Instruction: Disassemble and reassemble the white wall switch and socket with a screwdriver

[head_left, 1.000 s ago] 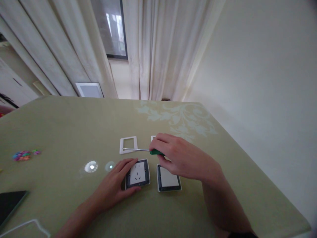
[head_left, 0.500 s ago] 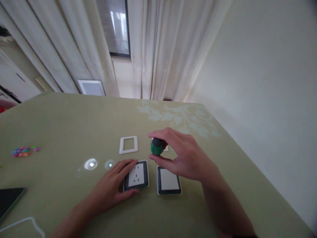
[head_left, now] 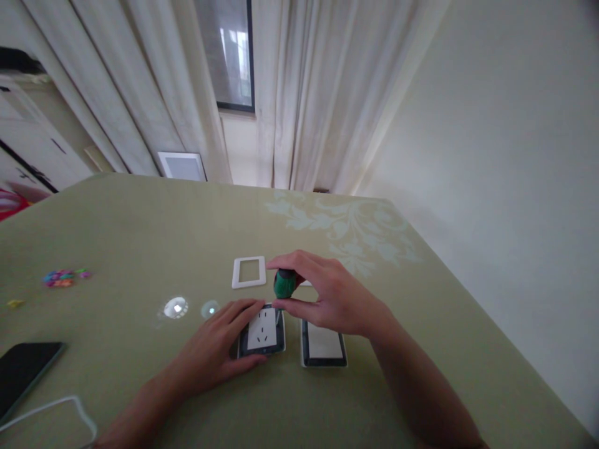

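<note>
- Head view, changes: the screwdriver point(head_left: 284, 284) was lying level with its shaft pointing left a second ago. It's now stood up, and I see the handle end-on.
- My right hand point(head_left: 327, 299) has shifted left and down since half a second ago. The handle now sits over the far edge of the socket module point(head_left: 262, 337).
- Right hand is closed, fingers and thumb pinching the green handle.
- My left hand point(head_left: 219, 349) hasn't moved. Fingers clamp the socket's left edge, thumb on its near edge, holding it on the table point(head_left: 140, 231).
- Around: the switch module point(head_left: 324, 350) lies just right of the socket. The white frame point(head_left: 249, 272) lies just beyond. My right hand hides the shaft and tip.
- Far left: coloured beads point(head_left: 63, 277), a dark phone point(head_left: 23, 374), a white cable point(head_left: 60, 411).
- Materials: olive cloth with a pale leaf print, square dark-rimmed plastic modules with white faces, and a rounded handle with a black cap.
</note>
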`<state>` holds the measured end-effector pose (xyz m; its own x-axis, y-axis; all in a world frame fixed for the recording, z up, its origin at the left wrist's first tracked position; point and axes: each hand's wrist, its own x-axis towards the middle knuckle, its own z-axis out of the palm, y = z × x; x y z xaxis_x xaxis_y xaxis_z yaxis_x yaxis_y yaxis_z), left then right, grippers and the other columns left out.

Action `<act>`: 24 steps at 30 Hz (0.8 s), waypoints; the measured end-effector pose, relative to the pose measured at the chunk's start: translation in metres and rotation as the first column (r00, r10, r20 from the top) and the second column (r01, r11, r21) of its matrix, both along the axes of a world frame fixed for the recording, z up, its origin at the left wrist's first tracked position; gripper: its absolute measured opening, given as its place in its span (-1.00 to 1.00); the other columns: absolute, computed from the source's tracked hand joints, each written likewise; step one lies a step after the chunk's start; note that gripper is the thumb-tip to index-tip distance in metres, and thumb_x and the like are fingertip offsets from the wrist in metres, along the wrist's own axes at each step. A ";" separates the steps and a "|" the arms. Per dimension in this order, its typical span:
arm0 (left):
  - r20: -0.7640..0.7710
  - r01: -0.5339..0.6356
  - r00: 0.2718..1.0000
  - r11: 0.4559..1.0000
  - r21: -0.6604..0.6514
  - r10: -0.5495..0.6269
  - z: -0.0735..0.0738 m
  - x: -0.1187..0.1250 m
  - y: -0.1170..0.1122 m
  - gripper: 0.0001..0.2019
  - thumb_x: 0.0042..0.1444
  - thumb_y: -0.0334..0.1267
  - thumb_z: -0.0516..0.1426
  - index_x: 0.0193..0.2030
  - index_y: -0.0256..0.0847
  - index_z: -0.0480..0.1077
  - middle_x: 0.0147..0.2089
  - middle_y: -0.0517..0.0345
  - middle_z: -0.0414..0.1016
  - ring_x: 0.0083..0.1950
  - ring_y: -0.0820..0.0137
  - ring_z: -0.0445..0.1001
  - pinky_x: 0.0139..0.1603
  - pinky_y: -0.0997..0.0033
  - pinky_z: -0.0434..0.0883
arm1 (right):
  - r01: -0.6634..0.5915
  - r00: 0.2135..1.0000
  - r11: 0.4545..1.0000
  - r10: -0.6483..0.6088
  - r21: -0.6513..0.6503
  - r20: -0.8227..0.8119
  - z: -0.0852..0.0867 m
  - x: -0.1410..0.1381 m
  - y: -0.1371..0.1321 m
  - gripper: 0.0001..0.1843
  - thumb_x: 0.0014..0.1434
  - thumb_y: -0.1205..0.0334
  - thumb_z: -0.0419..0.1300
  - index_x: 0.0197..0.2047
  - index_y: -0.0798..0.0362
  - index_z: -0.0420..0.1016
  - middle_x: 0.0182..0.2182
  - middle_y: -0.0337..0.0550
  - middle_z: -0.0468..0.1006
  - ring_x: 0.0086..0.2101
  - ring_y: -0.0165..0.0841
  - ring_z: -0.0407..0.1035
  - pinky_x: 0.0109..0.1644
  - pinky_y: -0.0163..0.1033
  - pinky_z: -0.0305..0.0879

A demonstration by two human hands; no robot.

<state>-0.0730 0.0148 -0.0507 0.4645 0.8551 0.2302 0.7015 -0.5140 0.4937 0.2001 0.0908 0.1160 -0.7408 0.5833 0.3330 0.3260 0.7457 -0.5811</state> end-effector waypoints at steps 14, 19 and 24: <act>-0.009 -0.003 1.000 1.000 0.014 0.004 0.001 0.001 0.000 -0.17 0.31 0.04 0.33 0.62 0.09 0.09 0.49 -0.12 0.39 0.38 -0.07 0.49 0.32 -0.06 0.55 | -0.005 1.000 1.000 0.004 -0.015 -0.027 -0.002 0.000 0.003 -0.51 0.35 0.25 0.42 0.28 -0.07 0.43 0.07 -0.16 0.62 -0.02 -0.33 0.56 0.11 -0.22 0.50; -0.001 0.006 1.000 1.000 0.012 -0.006 0.002 0.000 0.000 -0.15 0.30 0.06 0.33 0.63 0.09 0.08 0.48 -0.11 0.39 0.38 -0.07 0.50 0.32 -0.06 0.54 | -0.021 1.000 1.000 0.021 0.000 0.009 0.001 0.000 0.002 -0.49 0.35 0.29 0.39 0.30 -0.10 0.41 0.05 -0.19 0.64 -0.02 -0.33 0.56 0.12 -0.22 0.46; -0.006 0.012 1.000 1.000 0.005 -0.012 0.003 0.000 0.000 -0.15 0.32 0.03 0.33 0.63 0.10 0.04 0.48 -0.11 0.39 0.38 -0.06 0.50 0.33 -0.04 0.52 | -0.022 1.000 0.999 0.022 0.026 0.005 0.004 0.002 0.000 -0.49 0.35 0.29 0.39 0.31 -0.10 0.42 0.04 -0.18 0.65 -0.01 -0.32 0.56 0.13 -0.24 0.44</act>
<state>-0.0728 0.0150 -0.0472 0.4758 0.8485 0.2316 0.6983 -0.5245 0.4870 0.2020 0.0907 0.1196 -0.7548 0.5581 0.3447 0.3121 0.7677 -0.5596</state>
